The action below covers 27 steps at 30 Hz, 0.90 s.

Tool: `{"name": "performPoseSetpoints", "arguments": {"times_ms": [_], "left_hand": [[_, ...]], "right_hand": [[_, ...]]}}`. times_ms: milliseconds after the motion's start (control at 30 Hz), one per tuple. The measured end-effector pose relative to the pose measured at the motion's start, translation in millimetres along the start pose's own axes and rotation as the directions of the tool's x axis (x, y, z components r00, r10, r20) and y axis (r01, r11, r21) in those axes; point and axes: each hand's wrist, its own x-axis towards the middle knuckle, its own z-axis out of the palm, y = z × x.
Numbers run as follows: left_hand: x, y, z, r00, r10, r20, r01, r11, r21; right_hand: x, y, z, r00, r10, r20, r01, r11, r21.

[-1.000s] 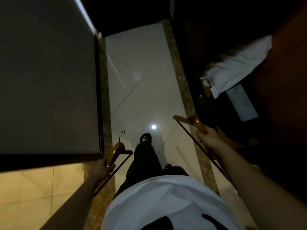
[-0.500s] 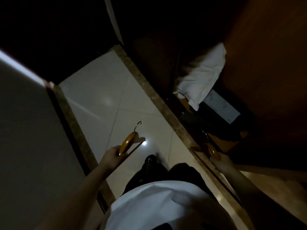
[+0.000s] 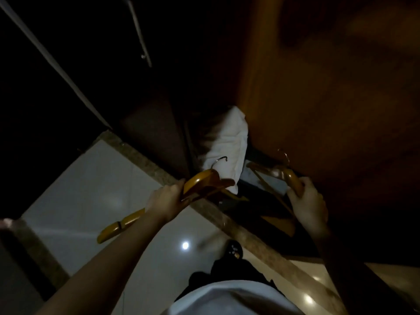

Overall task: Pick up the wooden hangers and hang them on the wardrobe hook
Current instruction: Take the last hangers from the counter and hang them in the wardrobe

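Note:
My left hand [image 3: 167, 202] grips a yellow-brown wooden hanger [image 3: 200, 181] near its middle, metal hook pointing up and right, one arm trailing down to the lower left. My right hand [image 3: 308, 201] holds a second wooden hanger [image 3: 289, 176] by its shoulder, its thin hook up against the brown wardrobe panel [image 3: 329, 98]. Both hangers are raised in front of the dark wardrobe opening. A metal rail [image 3: 139, 32] shows faintly high inside the dark interior. No hook is visible in the gloom.
A white folded cloth [image 3: 227, 146] lies inside the wardrobe behind the hangers. A speckled stone threshold [image 3: 147, 164] runs diagonally along the wardrobe base, beside glossy white floor tiles [image 3: 91, 189]. My foot [image 3: 233, 248] stands near the threshold.
The view has tilted up toward the wardrobe. Both hands have risen and come closer together, carrying the hangers up in front of the wardrobe opening.

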Motion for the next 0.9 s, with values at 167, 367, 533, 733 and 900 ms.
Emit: {"name": "performPoseSetpoints", "arguments": {"times_ms": [167, 367, 533, 733, 900], "left_hand": [[61, 41, -44, 0.974, 0.193, -0.115, -0.183, 0.978, 0.098], [111, 86, -121, 0.861, 0.497, -0.108, -0.457, 0.85, 0.262], [135, 117, -179, 0.709, 0.686, -0.165, -0.637, 0.723, 0.266], [146, 154, -244, 0.567, 0.815, -0.121, -0.753, 0.572, 0.325], [144, 186, -300, 0.472, 0.869, -0.147, -0.83, 0.494, 0.258]], "right_hand": [[55, -38, -52, 0.977, -0.204, -0.065, 0.209, 0.975, 0.073], [96, -81, -112, 0.954, -0.285, -0.098, 0.295, 0.948, 0.12], [88, -123, -152, 0.9, -0.384, -0.206, 0.408, 0.909, 0.089], [61, -166, -203, 0.819, -0.442, -0.366, 0.479, 0.878, 0.013], [35, -207, -250, 0.668, -0.544, -0.509, 0.641, 0.767, 0.021]]}}
